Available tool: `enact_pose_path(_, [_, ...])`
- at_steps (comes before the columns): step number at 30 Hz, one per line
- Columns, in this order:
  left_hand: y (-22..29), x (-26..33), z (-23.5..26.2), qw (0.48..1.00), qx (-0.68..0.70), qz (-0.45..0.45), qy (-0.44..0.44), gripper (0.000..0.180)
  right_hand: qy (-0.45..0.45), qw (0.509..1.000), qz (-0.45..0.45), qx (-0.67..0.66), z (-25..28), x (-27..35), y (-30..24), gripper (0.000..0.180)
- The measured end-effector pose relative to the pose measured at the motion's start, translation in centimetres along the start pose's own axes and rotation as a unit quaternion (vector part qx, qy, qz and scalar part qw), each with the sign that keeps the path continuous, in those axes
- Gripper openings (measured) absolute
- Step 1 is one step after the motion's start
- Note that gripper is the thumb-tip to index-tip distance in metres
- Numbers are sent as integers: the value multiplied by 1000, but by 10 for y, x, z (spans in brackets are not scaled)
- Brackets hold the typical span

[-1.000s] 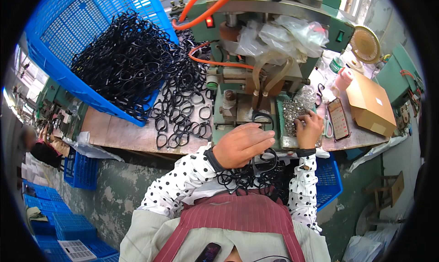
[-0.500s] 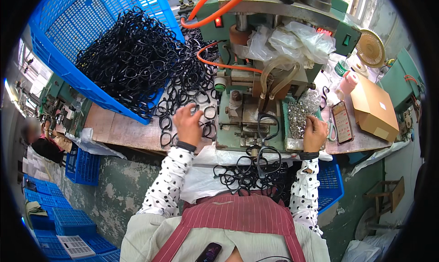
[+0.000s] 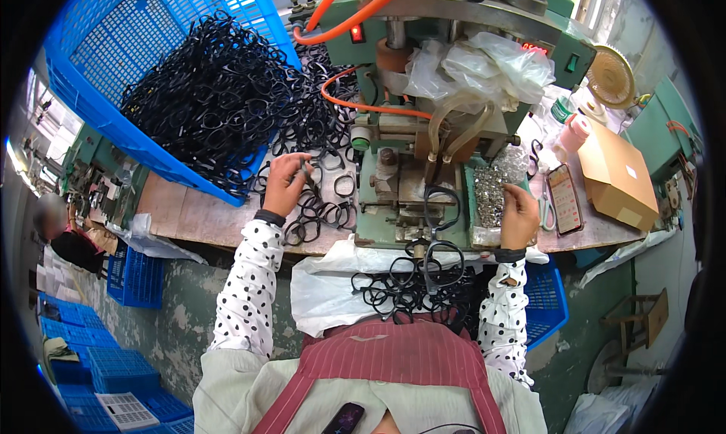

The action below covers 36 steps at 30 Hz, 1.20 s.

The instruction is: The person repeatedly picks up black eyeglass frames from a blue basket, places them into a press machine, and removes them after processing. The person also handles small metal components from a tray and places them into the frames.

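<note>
My left hand point(image 3: 286, 186) is pinched on a black eyeglass frame point(image 3: 311, 183), over loose frames strewn on the table. Beside the tray point(image 3: 484, 239) of small shiny metal parts point(image 3: 488, 196) is my right hand point(image 3: 520, 216). Its thumb and fingertips are pressed together, and whatever lies between them is too small to make out. Between the hands, a black eyeglass frame point(image 3: 444, 266) stands on end at the front of the green press point(image 3: 378, 233). More black frames point(image 3: 393, 292) are heaped on a white cloth at my lap.
A large blue basket point(image 3: 144, 143) full of black frames leans at the left. Clear plastic bags point(image 3: 480, 71) and orange hoses point(image 3: 378, 14) hang on the press. To the right are scissors point(image 3: 546, 213), a phone point(image 3: 564, 199), a pink bottle point(image 3: 575, 133) and a cardboard box point(image 3: 620, 177).
My left hand has moved left and away from me, its spread fingers now closed on a frame. The loose frames near it have shifted. My right hand has barely moved.
</note>
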<state>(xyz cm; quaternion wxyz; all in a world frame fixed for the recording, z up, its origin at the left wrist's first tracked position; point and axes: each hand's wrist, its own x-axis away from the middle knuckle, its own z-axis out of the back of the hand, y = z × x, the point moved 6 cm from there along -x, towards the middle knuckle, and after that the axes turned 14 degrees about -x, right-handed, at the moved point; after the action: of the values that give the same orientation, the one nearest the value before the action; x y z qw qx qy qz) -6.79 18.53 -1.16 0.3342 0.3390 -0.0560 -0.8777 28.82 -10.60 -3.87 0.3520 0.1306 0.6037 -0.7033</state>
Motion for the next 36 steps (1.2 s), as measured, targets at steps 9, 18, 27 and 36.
enact_pose_path(9, [184,14,36,955,74,-229,176,28,-135,934,-129,-304,-34,0,-107,15])
enact_pose_path(18, [237,22,5,917,154,-351,108,43,-138,894,-228,-360,-61,6,-119,41])
enact_pose_path(27, [249,36,24,887,164,-422,92,39,-124,884,-214,-396,-71,7,-120,50])
enact_pose_path(36, [240,22,-8,881,181,-438,-13,52,-87,978,-141,126,16,-19,30,30])
